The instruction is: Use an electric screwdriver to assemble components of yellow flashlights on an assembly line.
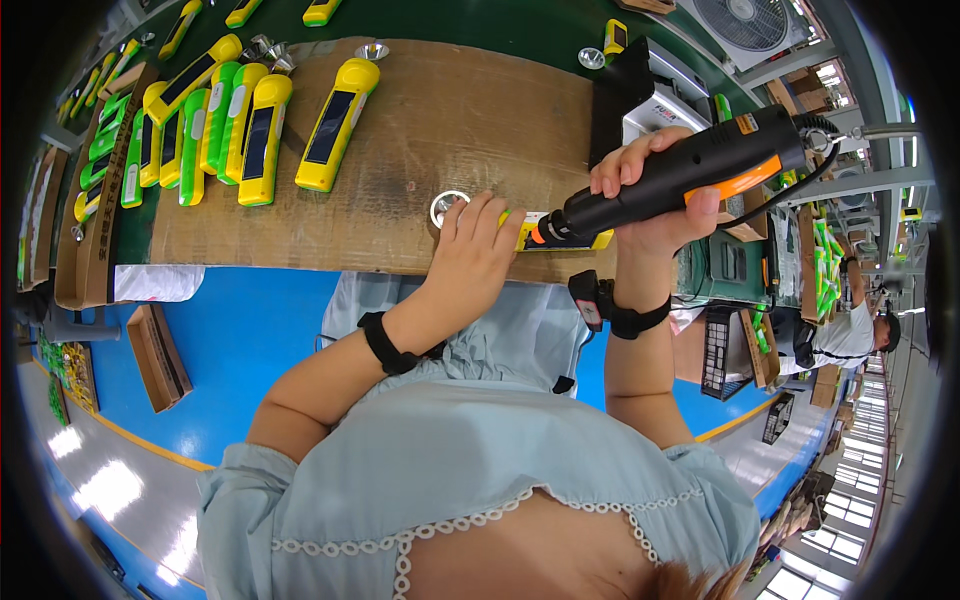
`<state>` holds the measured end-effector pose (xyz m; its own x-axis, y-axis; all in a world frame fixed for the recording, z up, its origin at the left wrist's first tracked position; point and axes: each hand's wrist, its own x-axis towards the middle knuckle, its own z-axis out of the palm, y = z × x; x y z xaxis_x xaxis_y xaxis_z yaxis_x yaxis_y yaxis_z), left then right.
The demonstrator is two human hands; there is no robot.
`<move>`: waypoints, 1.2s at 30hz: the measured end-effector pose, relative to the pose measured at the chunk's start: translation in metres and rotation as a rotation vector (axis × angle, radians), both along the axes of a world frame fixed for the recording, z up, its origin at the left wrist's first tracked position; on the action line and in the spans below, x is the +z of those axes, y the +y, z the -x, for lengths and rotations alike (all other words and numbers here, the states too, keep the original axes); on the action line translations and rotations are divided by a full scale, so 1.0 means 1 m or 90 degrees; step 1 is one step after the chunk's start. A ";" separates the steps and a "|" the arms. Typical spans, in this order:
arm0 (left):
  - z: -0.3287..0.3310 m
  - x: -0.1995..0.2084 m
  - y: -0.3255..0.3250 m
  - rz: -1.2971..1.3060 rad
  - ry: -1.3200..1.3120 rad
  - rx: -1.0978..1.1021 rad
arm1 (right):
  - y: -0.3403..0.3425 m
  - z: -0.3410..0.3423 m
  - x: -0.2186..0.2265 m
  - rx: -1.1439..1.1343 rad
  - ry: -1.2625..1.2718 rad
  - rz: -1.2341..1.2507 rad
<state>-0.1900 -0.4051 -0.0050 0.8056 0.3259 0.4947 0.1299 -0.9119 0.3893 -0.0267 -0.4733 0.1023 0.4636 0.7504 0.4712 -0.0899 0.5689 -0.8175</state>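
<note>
My right hand (655, 200) is wrapped around a black electric screwdriver (715, 160) with an orange lever. The tool lies nearly level, its tip pointing left and down onto a yellow flashlight (522, 236) at the near edge of the cardboard mat. Over the head end of that flashlight my left hand (470, 250) is curled, fingers pressing it to the mat. A round silver reflector (447, 208) with a white rim shows beside those fingers. The screwdriver and both hands hide much of the flashlight, and the exact contact at the tip cannot be made out.
Several yellow and green flashlights with dark panels (265, 140) lie at the left of the cardboard mat (450, 120). One yellow flashlight (338, 125) lies apart. A black and silver machine (665, 100) stands at the back right. A cable (800, 175) trails from the screwdriver. Another person (850, 335) works far right.
</note>
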 end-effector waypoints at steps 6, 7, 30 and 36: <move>0.001 -0.002 0.000 0.011 -0.017 -0.011 | 0.000 0.000 -0.007 -0.010 -0.003 0.021; 0.002 -0.002 0.000 0.031 -0.027 -0.020 | 0.001 0.001 -0.008 -0.011 -0.003 0.020; -0.040 0.028 0.027 0.072 -0.001 0.063 | -0.033 -0.024 0.022 -0.248 0.028 -0.147; -0.042 0.031 0.029 0.113 -0.037 0.071 | -0.040 -0.023 0.008 -0.274 0.010 -0.111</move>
